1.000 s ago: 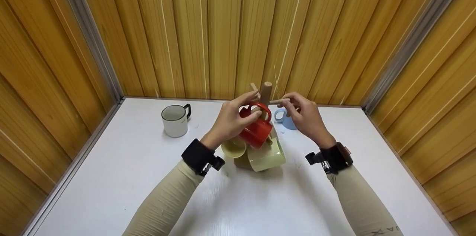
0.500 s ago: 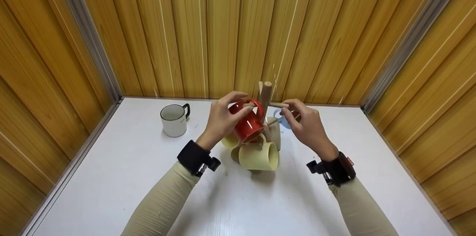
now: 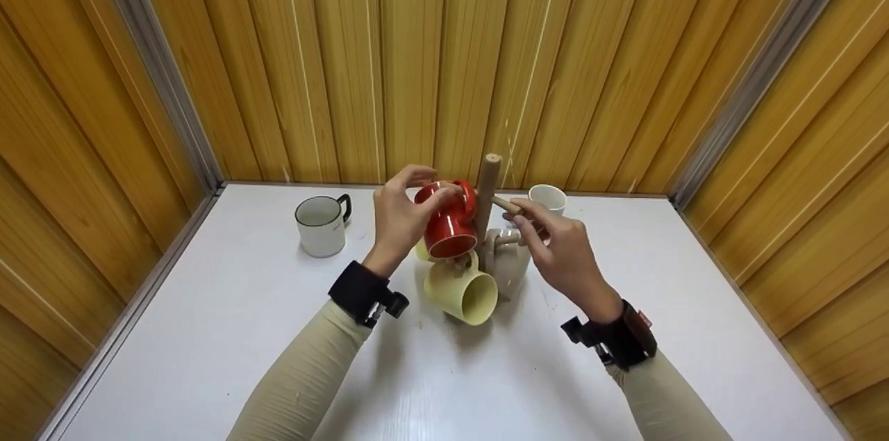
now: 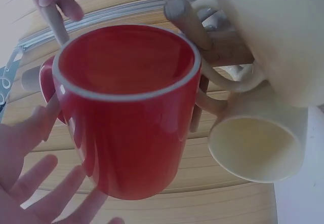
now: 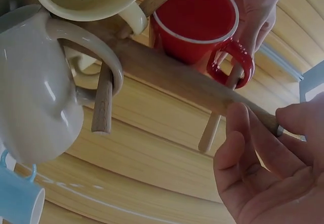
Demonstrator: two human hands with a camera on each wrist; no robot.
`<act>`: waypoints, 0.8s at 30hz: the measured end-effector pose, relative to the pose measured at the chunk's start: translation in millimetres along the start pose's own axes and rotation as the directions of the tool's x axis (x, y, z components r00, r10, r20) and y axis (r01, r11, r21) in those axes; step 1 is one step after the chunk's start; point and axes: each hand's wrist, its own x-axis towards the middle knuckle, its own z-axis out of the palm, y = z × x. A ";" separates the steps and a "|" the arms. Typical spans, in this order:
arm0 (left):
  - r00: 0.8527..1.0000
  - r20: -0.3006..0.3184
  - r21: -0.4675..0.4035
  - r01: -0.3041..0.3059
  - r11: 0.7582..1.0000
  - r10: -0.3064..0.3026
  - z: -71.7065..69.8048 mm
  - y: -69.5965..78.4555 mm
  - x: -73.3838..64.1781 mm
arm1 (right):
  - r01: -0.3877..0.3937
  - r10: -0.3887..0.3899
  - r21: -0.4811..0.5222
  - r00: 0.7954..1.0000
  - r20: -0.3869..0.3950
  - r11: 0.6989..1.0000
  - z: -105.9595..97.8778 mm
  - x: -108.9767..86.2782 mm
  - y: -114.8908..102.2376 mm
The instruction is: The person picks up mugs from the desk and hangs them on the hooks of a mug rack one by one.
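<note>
A wooden mug tree point(image 3: 489, 177) stands at mid-table with several mugs on its pegs. My left hand point(image 3: 403, 215) grips a glossy red mug point(image 3: 450, 229), thumb in front, at the post's upper left. In the right wrist view the red mug's handle point(image 5: 248, 64) appears looped around a peg. My right hand point(image 3: 566, 253) pinches the end of an upper wooden peg point(image 3: 505, 205) on the right. Below the red mug hangs a pale yellow mug point(image 3: 462, 292), tilted, mouth towards me. A greyish-white mug point(image 5: 45, 87) hangs by its handle on a lower peg, under my right hand.
A white mug with a black rim and handle point(image 3: 321, 226) stands upright on the left. A light blue mug point(image 5: 20, 198) with a white inside stands behind the tree to the right. Another cream mug point(image 4: 258, 145) hangs lower on the tree. Wood-patterned walls point(image 3: 410, 66) enclose the white table point(image 3: 208, 330).
The mug tree has turned, its right peg coming nearer to me with my right hand. The red mug and my left hand have shifted left. The pale yellow mug swung left; the greyish-white mug came into view.
</note>
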 end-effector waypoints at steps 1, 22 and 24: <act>1.000 -0.018 0.011 0.007 1.000 -0.007 0.2 0.0 0.0 | 0.010 -0.010 0.011 1.000 0.000 1.000 1.3 -0.3 -1.8; 0.993 -0.116 0.151 0.047 0.987 -0.030 3.4 -1.7 5.3 | -0.009 0.015 0.153 0.999 -0.036 0.988 36.4 7.0 -25.6; 0.994 -0.110 0.141 0.030 0.990 -0.015 3.6 -2.8 5.3 | -0.016 0.023 0.160 0.999 -0.040 0.987 38.5 7.2 -25.3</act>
